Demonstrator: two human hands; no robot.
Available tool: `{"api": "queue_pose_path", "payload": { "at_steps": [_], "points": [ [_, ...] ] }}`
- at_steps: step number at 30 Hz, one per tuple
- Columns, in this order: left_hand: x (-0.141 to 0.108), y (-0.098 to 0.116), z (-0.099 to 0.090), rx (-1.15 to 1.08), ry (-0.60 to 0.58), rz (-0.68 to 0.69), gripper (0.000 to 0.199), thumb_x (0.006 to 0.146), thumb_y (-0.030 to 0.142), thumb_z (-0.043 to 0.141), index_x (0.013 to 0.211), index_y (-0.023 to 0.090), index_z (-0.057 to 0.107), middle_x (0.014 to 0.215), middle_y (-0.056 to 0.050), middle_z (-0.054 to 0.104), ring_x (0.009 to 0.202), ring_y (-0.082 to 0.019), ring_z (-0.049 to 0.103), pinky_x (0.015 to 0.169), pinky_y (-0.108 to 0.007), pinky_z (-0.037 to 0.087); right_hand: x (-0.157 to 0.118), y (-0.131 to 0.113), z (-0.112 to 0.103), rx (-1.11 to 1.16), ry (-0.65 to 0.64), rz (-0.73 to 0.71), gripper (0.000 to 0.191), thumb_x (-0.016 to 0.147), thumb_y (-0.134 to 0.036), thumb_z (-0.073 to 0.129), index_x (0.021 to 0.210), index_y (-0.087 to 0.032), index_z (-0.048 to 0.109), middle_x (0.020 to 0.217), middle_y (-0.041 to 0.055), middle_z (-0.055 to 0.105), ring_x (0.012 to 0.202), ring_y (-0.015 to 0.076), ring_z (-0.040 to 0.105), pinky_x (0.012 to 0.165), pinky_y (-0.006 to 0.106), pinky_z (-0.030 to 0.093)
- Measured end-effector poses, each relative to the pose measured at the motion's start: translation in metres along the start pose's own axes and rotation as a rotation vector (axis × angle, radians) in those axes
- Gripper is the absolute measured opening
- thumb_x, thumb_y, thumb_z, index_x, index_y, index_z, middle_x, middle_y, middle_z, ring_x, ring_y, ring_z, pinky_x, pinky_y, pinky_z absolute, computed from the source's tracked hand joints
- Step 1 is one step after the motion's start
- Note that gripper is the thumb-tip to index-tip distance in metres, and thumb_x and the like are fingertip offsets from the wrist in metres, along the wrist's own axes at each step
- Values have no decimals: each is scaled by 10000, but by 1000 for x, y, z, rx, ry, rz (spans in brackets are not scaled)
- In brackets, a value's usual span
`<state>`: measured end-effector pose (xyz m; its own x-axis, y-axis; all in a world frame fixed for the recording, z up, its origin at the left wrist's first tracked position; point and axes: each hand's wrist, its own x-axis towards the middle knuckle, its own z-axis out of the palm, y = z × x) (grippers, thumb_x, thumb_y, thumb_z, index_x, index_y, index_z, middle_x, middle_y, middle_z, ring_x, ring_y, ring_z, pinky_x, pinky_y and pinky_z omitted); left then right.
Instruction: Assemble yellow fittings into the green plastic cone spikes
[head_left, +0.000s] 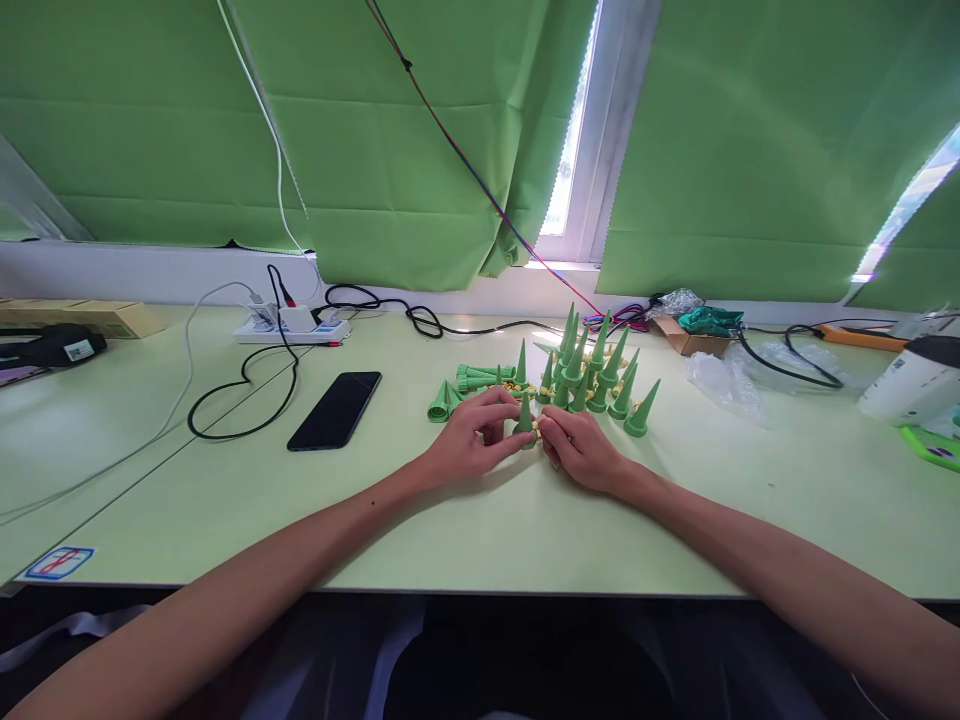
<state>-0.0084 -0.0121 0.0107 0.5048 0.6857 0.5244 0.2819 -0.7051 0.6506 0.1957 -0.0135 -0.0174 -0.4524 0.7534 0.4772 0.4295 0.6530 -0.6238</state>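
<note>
My left hand (474, 437) holds a green cone (524, 418) upright between thumb and fingers, low over the table. Right beside it, my right hand (581, 448) is closed, its fingertips pinching a small yellow piece (536, 430) at the cone's side. Beyond my hands stand several green cones (574, 365), pointed ends up, with small yellow parts among them. More green cones (480, 377) lie on their sides behind my left hand, and a couple (442, 402) stand or lean at the left of the group.
A black phone (334, 411) lies to the left, near a power strip (292, 328) with cables. At the back right are a small cardboard box (690, 337) and clear plastic bags (731, 383). A white container (911, 382) stands at the far right.
</note>
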Motion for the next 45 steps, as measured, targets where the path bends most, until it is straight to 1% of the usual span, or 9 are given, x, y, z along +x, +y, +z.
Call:
{"api": "queue_pose_path", "payload": {
  "at_steps": [9,16,25,28,33,35,38,41,45],
  "points": [
    [1,-1,1,-60,21,-59,179,916,338,626,855,170,651,893,-16,467,587,-67,417,469,-208,353,2,-7,-3,24,65,25,332,1043,-349,367,742,-227,433,603,-37,549,520,122,453,568,270,357],
    [0,-3,0,32,4,9,124,919,290,625,882,176,657,891,-14,475,607,-73,414,499,-210,376,2,-5,-2,6,71,14,350,1038,-336,374,708,-228,413,593,-35,534,507,120,436,558,271,349],
    [-2,-5,-2,98,-31,55,128,943,278,594,937,196,693,1076,-48,550,624,-69,480,578,-241,448,0,-8,-2,35,25,27,427,1059,-365,304,667,-226,400,546,-31,519,483,117,456,550,276,353],
    [-2,-4,-1,110,-34,31,153,950,291,579,989,211,704,1114,-57,558,643,-77,500,607,-251,471,0,-7,-1,31,51,17,441,1062,-383,303,665,-224,408,555,-27,526,494,117,465,559,274,365],
    [0,-1,0,41,16,-68,241,932,363,598,1115,218,657,1143,-74,556,686,-96,547,588,-245,484,1,-7,-2,-24,148,13,430,1059,-402,328,680,-223,423,569,-26,529,501,116,450,562,270,364],
    [1,1,-1,-25,19,-130,298,929,399,602,1163,215,605,1096,-66,580,675,-95,557,581,-238,478,1,-8,-3,-26,199,5,410,1055,-396,342,691,-226,425,569,-28,523,496,115,446,557,267,363],
    [2,3,-2,-160,-4,-270,310,944,465,563,1129,216,544,856,-9,594,614,-100,545,506,-211,424,1,-8,-4,-26,249,-6,382,1051,-377,355,705,-228,417,574,-30,515,502,116,449,555,264,362],
    [2,2,-1,-278,-41,-373,333,960,545,492,976,215,534,660,35,524,530,-101,501,452,-205,375,1,-7,-3,-49,259,-26,359,1047,-370,364,723,-227,423,595,-29,526,513,116,451,560,259,368],
    [2,-2,1,-315,-69,-410,449,955,606,455,797,192,523,583,33,517,461,-92,473,450,-221,374,0,-4,-2,-73,243,-59,322,1042,-367,377,771,-223,472,634,-22,554,537,118,473,573,253,384]
  ]
}}
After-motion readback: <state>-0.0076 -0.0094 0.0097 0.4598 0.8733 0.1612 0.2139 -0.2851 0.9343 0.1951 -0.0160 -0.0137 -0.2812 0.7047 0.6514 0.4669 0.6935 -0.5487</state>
